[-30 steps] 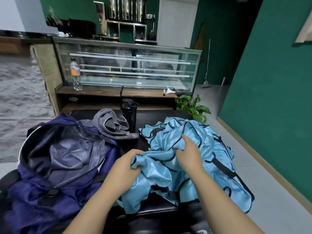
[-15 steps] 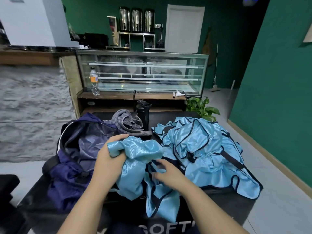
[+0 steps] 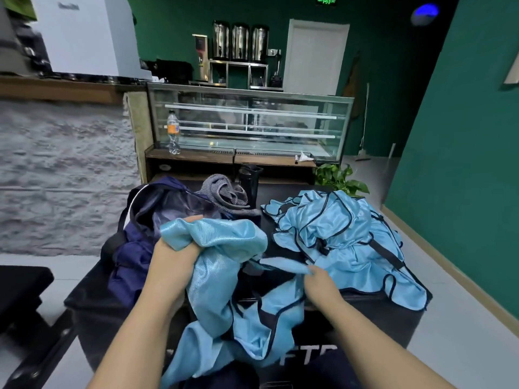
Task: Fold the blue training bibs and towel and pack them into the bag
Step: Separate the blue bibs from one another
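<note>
Now both hands bunch one bib (image 3: 224, 265): left hand (image 3: 175, 255) gripping nearer the bag (image 3: 146, 220), right hand (image 3: 318, 282) pinching its hem.

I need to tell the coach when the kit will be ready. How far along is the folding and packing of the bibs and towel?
Early. Nothing looks folded or packed. In hand: the left hand grips one blue bib bunched, the right hand pinches its edge. Left: the pile of bibs lies crumpled on the black table, the grey towel sits unfolded behind the open navy bag.
</note>
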{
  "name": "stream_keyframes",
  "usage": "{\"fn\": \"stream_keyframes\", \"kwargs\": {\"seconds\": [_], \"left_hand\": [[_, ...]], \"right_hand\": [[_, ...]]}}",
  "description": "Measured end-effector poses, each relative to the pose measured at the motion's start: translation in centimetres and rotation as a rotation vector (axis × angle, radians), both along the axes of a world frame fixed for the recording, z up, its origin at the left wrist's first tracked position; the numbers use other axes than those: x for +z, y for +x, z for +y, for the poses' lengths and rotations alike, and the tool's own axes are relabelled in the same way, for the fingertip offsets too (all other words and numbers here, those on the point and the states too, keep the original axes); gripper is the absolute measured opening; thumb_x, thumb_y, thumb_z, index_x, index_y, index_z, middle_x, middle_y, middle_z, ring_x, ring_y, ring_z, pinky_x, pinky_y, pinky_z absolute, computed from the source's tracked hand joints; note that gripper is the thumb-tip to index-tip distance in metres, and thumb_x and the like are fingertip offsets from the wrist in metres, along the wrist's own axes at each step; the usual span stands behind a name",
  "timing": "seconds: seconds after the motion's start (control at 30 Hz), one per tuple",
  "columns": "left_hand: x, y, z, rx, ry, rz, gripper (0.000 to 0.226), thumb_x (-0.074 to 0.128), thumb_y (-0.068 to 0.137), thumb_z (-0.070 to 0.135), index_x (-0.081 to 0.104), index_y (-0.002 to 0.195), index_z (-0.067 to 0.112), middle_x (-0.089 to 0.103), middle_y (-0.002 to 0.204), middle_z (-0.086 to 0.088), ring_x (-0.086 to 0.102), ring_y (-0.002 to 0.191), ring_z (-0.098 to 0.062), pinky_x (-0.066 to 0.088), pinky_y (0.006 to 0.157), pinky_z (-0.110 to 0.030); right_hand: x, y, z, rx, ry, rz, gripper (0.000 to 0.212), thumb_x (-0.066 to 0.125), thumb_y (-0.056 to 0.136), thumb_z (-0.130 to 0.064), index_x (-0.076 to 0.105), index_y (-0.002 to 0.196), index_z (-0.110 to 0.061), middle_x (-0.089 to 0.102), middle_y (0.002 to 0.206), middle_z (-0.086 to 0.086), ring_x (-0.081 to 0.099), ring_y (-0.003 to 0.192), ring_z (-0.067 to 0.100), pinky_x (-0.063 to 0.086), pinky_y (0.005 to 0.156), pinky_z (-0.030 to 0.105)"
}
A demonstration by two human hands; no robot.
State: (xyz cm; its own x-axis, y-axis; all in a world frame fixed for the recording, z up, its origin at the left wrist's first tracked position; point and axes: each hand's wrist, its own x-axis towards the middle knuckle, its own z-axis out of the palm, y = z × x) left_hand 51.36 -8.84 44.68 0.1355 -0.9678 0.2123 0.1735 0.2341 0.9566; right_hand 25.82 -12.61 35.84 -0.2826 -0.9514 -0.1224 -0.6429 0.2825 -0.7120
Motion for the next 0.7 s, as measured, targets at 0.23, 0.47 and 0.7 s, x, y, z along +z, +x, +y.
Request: {"fn": "stream_keyframes", "kwargs": {"seconds": [0.23, 0.47, 0.7], "left_hand": [[-1.0, 0.5, 3.1, -0.295, 0.066, 0.201, 0.062, 0.074, 0.053, 0.014, 0.065, 0.114, 0.019, 0.071, 0.108, -0.01, 0.067, 0.095, -0.02, 0.056, 0.069, -0.026], [-0.8, -0.2, 5.3, -0.333, 0.145, -0.093, 0.064, 0.061, 0.064, 0.071, 0.07, 0.108, 0.024, 0.07, 0.099, -0.007, 0.063, 0.094, -0.025, 0.044, 0.084, -0.036], [-2.1, -2.1, 6.6, -0.265, 0.034, -0.931, 0.072, 0.048, 0.061, 0.088, 0.054, 0.12, 0.048, 0.051, 0.132, 0.007, 0.049, 0.124, -0.011, 0.043, 0.102, -0.04]], "right_hand": [[8.2, 2.2, 2.4, 0.047, -0.31, -0.837, 0.031, 0.041, 0.096, -0.013, 0.066, 0.108, -0.027, 0.071, 0.092, -0.001, 0.065, 0.078, 0.013, 0.053, 0.069, 0.025], [12.2, 4.3, 6.2, 0.157, -0.433, -1.206, 0.019, 0.049, 0.098, -0.013, 0.066, 0.107, -0.014, 0.073, 0.093, 0.003, 0.068, 0.084, 0.016, 0.056, 0.075, 0.026], [14.0, 6.7, 11.6, 0.311, -0.414, -1.334, 0.017, 0.05, 0.096, -0.014, 0.063, 0.103, -0.005, 0.071, 0.082, 0.009, 0.068, 0.069, 0.021, 0.057, 0.061, 0.028]]}}
